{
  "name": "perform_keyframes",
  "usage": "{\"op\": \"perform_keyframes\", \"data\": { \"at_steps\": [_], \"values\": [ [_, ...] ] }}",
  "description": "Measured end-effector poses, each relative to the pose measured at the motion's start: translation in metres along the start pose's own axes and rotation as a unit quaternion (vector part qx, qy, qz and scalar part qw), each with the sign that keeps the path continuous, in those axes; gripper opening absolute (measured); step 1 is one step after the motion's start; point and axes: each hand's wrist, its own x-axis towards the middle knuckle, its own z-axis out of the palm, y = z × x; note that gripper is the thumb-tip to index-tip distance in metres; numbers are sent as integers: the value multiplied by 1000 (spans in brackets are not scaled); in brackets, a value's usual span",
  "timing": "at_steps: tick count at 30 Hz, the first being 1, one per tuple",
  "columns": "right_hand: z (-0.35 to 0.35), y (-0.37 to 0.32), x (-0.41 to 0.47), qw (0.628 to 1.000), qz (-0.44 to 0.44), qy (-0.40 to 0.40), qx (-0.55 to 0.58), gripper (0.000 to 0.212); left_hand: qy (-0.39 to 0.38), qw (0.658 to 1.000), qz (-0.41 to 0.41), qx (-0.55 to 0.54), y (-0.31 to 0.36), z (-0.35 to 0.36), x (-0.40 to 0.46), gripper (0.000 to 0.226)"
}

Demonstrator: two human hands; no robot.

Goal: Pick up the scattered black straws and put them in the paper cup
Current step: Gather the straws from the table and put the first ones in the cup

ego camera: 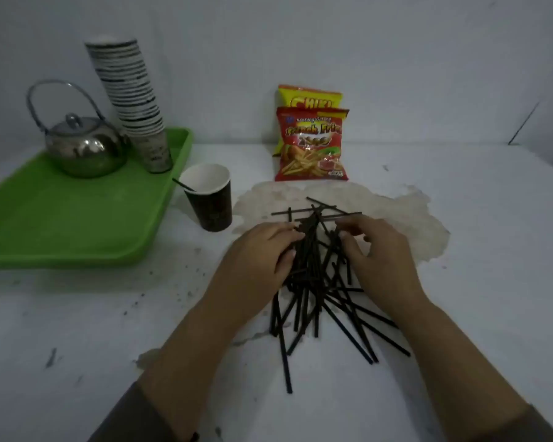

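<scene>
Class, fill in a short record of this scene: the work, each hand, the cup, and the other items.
work: gathering the pile of black straws
left hand: fingers curled on the straws
right hand: fingers curled on the straws
paper cup: upright, one straw inside
other items: green tray, kettle, cup stack, snack bags

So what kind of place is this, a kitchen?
Probably a snack or tea corner rather than a full kitchen: a metal teapot and a stack of paper cups sit on a green tray, with snack bags against the wall.
</scene>
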Motion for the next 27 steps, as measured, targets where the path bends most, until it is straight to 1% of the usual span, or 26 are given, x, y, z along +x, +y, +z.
{"op": "perform_keyframes", "data": {
  "at_steps": [2,5,7,12,15,17,21,27],
  "values": [
    [4,1,5,1000,-16,-6,-9,20,-6,1000,16,3,-4,0,3,26],
    [10,1,16,999,-32,-26,-33,19,-27,1000,3,16,-9,-2,6,23],
    [13,1,20,998,-40,-25,-46,19,-37,999,0,17,-9,-2,6,20],
    [8,3,12,998,-46,-10,-47,17,-103,994,-15,21,-4,1,7,35],
    [6,-1,3,999,-46,-7,-28,16,-123,992,-1,26,4,3,8,27],
    [6,-3,1,998,-48,-23,-29,16,-125,992,4,35,10,3,6,20],
    [10,-1,1,997,-28,-58,-51,17,-88,996,-19,26,16,4,0,12],
    [3,2,3,998,16,-30,-46,15,-93,994,-56,-2,10,-2,1,5]
  ]
}}
